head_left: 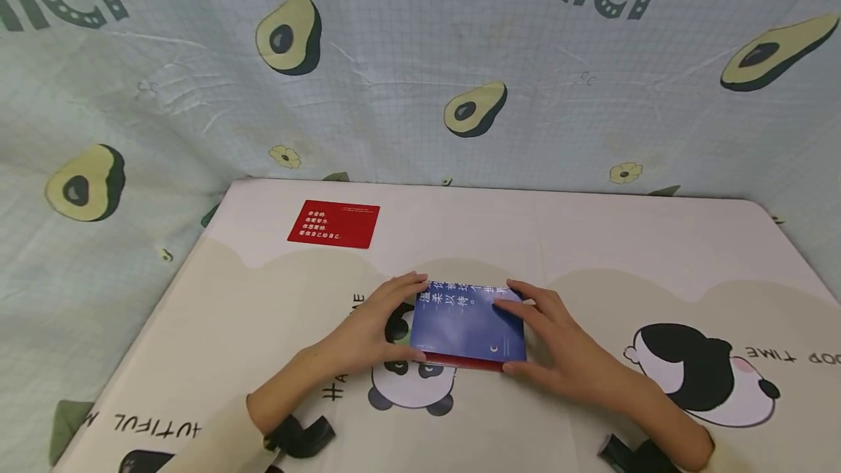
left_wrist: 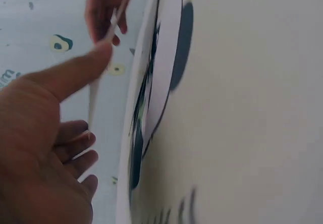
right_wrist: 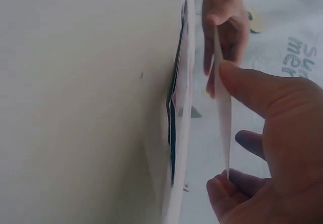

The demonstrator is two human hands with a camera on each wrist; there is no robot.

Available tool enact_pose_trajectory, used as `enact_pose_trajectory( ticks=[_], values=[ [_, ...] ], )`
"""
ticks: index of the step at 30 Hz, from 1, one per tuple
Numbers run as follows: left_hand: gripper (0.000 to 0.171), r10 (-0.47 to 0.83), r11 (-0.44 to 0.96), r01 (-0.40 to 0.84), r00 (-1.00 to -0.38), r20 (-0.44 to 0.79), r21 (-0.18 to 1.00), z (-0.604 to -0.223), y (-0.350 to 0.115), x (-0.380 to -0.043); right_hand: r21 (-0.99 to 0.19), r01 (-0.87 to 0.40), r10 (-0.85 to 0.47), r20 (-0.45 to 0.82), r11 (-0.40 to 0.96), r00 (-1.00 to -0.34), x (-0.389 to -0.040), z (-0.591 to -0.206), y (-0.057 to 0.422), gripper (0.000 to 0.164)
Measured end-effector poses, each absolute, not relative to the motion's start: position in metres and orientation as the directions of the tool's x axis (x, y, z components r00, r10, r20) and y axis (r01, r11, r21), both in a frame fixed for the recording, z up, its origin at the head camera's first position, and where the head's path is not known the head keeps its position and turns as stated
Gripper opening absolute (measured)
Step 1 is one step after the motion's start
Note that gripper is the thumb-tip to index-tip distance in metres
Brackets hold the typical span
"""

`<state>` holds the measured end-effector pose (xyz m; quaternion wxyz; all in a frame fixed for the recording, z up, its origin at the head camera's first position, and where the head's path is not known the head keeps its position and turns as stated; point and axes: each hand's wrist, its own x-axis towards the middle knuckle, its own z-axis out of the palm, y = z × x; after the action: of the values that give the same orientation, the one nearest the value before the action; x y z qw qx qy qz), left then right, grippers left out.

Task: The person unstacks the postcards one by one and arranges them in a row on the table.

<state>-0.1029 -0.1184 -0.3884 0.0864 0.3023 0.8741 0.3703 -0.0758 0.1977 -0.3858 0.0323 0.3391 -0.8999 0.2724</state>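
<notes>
A blue card with white Chinese characters and a small moon lies between my two hands, with a strip of red card showing under its near edge. My left hand grips the left side, thumb at the near corner and fingers at the far one. On the right side, my right hand grips it likewise, with one finger over the top. The right wrist view shows the cards edge-on, held a little above the table. Another red card with white writing lies flat at the back left.
The table wears a pale cover with cartoon pandas and a dog face. Behind it hangs an avocado-print curtain. Black wrist mounts sit at both wrists.
</notes>
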Motion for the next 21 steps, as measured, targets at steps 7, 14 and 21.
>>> enact_pose_trajectory(
  ticks=[7,14,21],
  values=[
    [0.091,0.586,0.547,0.481,-0.804,0.097,0.685,-0.378,-0.125,-0.116,-0.470,-0.622,-0.595,0.229,0.626,-0.771,-0.088,-0.376,0.193,0.080],
    [0.092,0.586,0.564,0.535,-0.796,0.151,0.629,-0.367,-0.131,-0.132,-0.467,-0.634,-0.596,0.249,0.616,-0.763,-0.107,-0.367,0.186,0.080],
    [0.089,0.570,0.585,0.552,-0.801,0.183,0.594,-0.358,-0.136,-0.148,-0.481,-0.651,-0.600,0.282,0.587,-0.749,-0.126,-0.361,0.179,0.076]
  ],
)
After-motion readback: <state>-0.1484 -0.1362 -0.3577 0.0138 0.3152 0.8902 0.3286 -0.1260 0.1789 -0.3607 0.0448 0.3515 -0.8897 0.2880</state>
